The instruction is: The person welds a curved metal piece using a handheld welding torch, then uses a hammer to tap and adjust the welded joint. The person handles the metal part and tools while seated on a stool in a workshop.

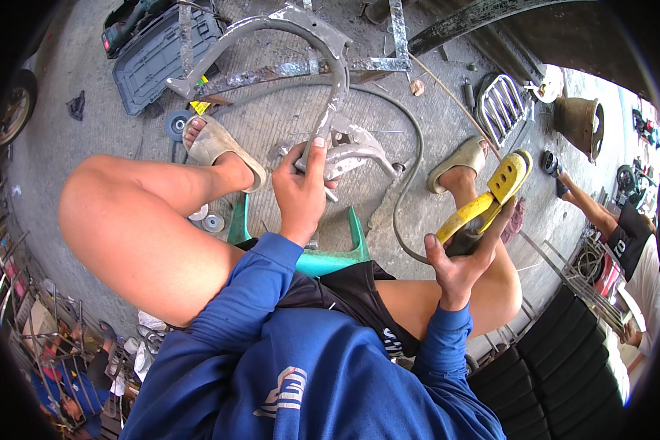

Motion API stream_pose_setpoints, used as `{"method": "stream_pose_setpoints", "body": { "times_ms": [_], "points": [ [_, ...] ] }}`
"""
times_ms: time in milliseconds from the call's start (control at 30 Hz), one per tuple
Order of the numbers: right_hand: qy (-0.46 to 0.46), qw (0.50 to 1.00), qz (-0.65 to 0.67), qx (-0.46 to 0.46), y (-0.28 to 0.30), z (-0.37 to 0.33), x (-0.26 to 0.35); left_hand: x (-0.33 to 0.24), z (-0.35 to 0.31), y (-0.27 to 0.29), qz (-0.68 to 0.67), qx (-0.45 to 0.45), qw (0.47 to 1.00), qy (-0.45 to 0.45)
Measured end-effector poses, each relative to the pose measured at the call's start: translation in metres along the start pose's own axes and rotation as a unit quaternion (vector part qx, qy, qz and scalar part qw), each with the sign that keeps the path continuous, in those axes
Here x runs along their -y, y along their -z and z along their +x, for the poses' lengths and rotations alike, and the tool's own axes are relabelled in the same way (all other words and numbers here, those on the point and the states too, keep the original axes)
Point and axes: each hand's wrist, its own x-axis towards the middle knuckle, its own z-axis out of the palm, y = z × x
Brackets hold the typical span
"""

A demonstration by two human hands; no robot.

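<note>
The concrete floor (51,158) carries a grey case (154,66), dark scrap (76,106) and a hose (421,145).

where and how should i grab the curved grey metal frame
The grey frame is probably best gripped by its lower tube, from the near side, where the left hand holds it: that slender stretch points toward the person, while the top bracket is broad.

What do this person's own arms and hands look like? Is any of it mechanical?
Nothing mechanical shows: the left hand and right hand are ordinary human hands, with no gloves or watch visible. Long, wrinkled blue sleeves run down to the wrists, ending in matching cuffs. I see no cables or markings on them.
</note>
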Motion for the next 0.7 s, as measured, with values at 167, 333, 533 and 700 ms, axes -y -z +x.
{"method": "stream_pose_setpoints", "body": {
  "times_ms": [167,333,533,700],
  "points": [
    [-0.008,1.0,0.007,0.002,0.0001,-0.0007,-0.0002,0.0001,-0.0001,-0.001,0.011,0.0,1.0,0.005],
    [-0.007,1.0,0.016,0.001,0.0007,0.0001,0.0003,0.0006,0.0012,-0.0019,0.007,-0.001,1.0,0.001],
    [-0.025,1.0,0.012,0.015,0.0048,0.0003,0.0021,-0.0008,-0.0003,-0.0029,0.009,-0.005,1.0,-0.002],
    [-0.004,1.0,-0.003,0.015,0.0072,0.0008,0.0014,-0.0014,0.0006,-0.0031,0.033,-0.017,0.999,-0.004]
  ]
}}
